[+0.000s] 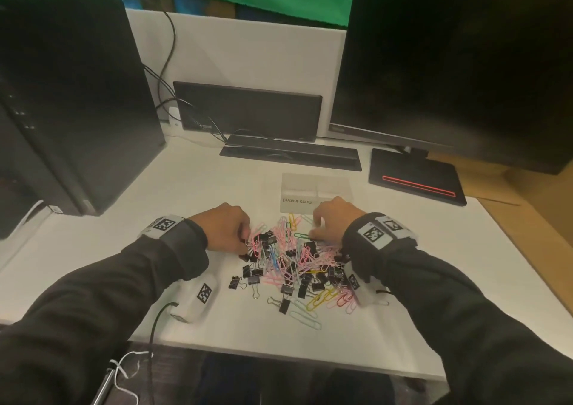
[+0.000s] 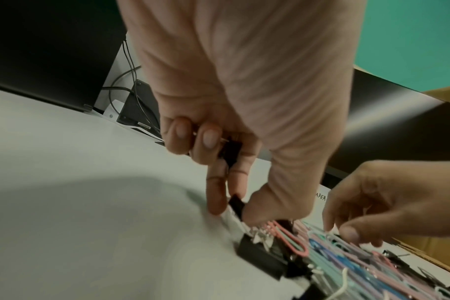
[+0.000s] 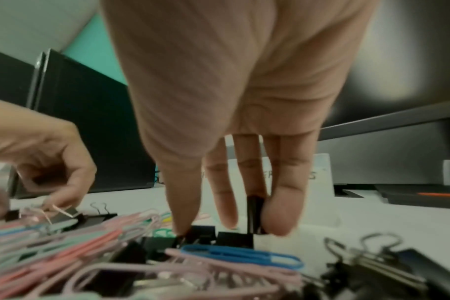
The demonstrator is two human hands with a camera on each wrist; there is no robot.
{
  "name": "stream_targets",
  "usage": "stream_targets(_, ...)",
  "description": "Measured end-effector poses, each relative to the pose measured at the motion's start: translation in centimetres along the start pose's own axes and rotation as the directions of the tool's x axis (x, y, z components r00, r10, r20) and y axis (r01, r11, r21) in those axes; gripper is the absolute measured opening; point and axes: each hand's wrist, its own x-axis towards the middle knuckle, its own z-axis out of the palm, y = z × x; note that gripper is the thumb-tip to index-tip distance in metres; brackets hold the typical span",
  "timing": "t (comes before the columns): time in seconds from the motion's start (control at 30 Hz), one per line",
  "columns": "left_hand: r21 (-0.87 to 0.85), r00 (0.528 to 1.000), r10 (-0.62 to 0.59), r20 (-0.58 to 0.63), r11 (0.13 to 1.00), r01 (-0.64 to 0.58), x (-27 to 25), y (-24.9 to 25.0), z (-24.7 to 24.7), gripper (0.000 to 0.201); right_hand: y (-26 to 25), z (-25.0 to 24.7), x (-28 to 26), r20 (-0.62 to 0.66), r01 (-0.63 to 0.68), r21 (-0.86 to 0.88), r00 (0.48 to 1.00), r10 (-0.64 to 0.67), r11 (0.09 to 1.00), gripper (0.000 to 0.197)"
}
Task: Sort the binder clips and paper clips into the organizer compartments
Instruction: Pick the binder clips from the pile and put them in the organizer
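A mixed pile (image 1: 294, 268) of black binder clips and coloured paper clips lies on the white desk (image 1: 155, 187). Behind it stands a clear organizer (image 1: 316, 187) with a "BINDER CLIPS" label on its left compartment. My left hand (image 1: 245, 239) is at the pile's left edge. In the left wrist view it (image 2: 231, 209) pinches a black binder clip (image 2: 236, 204) between thumb and index finger, and its curled fingers hold another one (image 2: 230, 149). My right hand (image 1: 313, 229) reaches into the pile's far side. Two of its fingers hold a black binder clip (image 3: 254, 215) upright.
A black computer tower (image 1: 68, 101) stands at the left, a dark monitor (image 1: 459, 63) at the right with its red-striped base (image 1: 415, 178) beside the organizer. A black bar (image 1: 291, 153) and a small screen (image 1: 248, 110) with cables lie behind. The desk's front edge (image 1: 279, 358) is near.
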Motion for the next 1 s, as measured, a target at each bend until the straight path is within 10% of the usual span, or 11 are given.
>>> stream_targets(0.77, -0.439, 0.976, 0.072, -0.204, 0.884, -0.157, 3.5, 4.8, -6.3, 0.018, 1.7, 0.0, 0.7, -0.064, -0.022, 0.292, 0.997, 0.042, 0.956, 0.013)
stream_targets(1.0, -0.145, 0.973, 0.084, -0.213, 0.983, -0.116, 8.2, 8.5, -5.9, 0.031, 3.2, -0.2, -0.2, -0.186, 0.008, 0.290, 0.981, 0.048, 0.957, 0.015)
